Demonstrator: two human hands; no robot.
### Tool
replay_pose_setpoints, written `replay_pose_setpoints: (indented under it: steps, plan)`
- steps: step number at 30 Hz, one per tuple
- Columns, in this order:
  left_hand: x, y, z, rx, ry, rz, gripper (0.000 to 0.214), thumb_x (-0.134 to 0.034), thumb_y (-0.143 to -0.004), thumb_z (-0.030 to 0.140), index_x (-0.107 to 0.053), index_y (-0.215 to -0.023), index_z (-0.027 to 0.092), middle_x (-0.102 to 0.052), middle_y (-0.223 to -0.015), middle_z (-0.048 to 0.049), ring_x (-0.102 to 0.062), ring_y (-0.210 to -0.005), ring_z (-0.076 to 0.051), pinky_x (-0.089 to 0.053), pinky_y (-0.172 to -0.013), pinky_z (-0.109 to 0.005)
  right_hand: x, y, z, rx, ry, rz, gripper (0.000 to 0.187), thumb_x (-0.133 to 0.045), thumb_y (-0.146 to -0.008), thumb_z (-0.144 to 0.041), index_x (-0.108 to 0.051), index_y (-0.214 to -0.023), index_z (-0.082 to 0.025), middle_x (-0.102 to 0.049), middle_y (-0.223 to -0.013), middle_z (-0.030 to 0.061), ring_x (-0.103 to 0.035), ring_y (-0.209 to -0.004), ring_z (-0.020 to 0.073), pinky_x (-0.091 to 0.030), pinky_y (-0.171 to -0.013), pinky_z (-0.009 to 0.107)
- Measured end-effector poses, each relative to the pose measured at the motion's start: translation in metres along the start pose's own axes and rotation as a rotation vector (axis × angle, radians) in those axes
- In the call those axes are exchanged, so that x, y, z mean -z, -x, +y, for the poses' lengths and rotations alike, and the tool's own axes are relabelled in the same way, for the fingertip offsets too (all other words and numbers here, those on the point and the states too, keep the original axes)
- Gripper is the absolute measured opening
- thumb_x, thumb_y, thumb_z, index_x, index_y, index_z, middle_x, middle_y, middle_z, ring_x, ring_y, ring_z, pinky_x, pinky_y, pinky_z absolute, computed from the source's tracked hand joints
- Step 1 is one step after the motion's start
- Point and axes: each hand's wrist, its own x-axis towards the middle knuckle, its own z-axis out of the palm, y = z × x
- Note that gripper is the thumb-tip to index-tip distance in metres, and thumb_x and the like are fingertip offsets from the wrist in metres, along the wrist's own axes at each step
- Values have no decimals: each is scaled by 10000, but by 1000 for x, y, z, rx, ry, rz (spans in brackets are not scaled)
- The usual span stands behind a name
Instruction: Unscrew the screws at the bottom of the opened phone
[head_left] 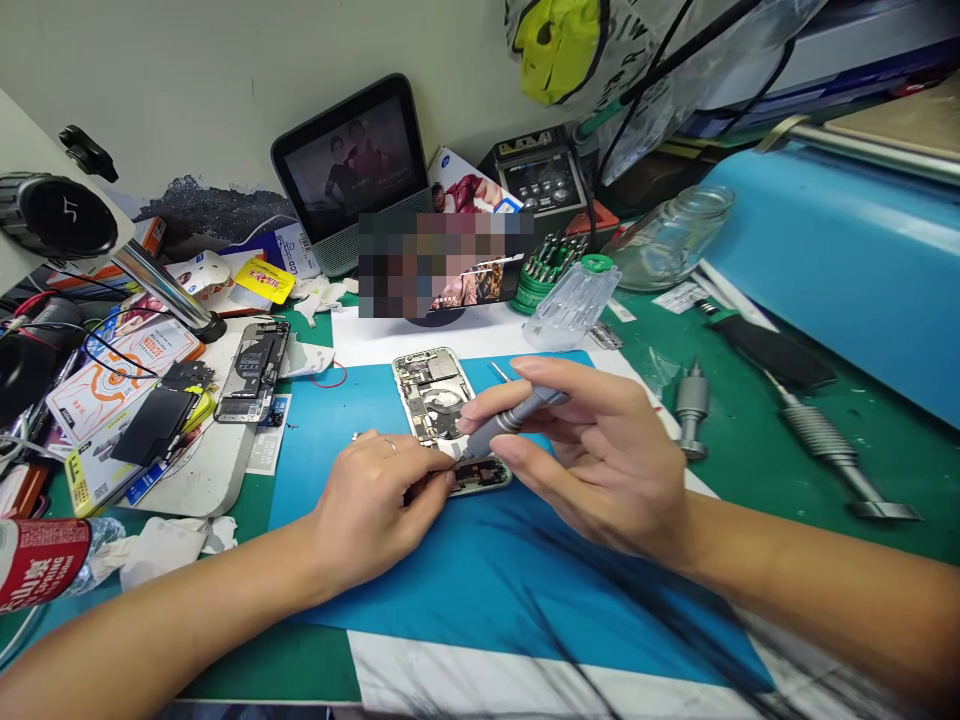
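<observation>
My right hand (600, 450) grips a grey precision screwdriver (499, 430) between thumb and fingers. The tool slants down to the left, its tip close to my left fingertips. Over the left end of a dark-faced, light-rimmed phone part (484, 476), my left hand (386, 495) has its thumb and index finger drawn together; what lies between them is hidden. Just behind sits an opened phone housing (431, 385) with its inner boards showing. Both phone pieces rest on a blue mat (352, 590). A thin metal shaft (500, 371) shows behind my right fingers.
On the right lie two grey screwdrivers (694, 405) (825, 440) and a black-handled tool (772, 350). Behind the mat stand a bit set (536, 285), its clear cover (574, 310) and a glass jar (675, 240). Another opened phone (255, 370) and a red-labelled bottle (45, 560) are left.
</observation>
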Motion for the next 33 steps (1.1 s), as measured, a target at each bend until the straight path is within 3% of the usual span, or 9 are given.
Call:
replay_pose_setpoints:
  steps: [17, 33]
  plan:
    - [-1, -1, 2, 70, 13, -24, 130, -629, -894, 233, -667, -1008, 185, -621, -688, 33, -566, -625, -120, -328, -644, -282, -3, -1, -2, -47, -34, 15, 661, -581, -851, -10, -376, -1400, -314, -648, -1069, 23, -692, -936, 124, -628, -811, 258]
    - [0, -3, -1, 79, 4, -48, 86, -589, -916, 202, -673, -909, 187, -624, -680, 44, -566, -619, -106, -319, -643, -287, -2, -1, -2, -50, -32, 41, 601, -591, -856, -30, -422, -1363, -304, -672, -1048, 29, -709, -861, 137, -647, -716, 261]
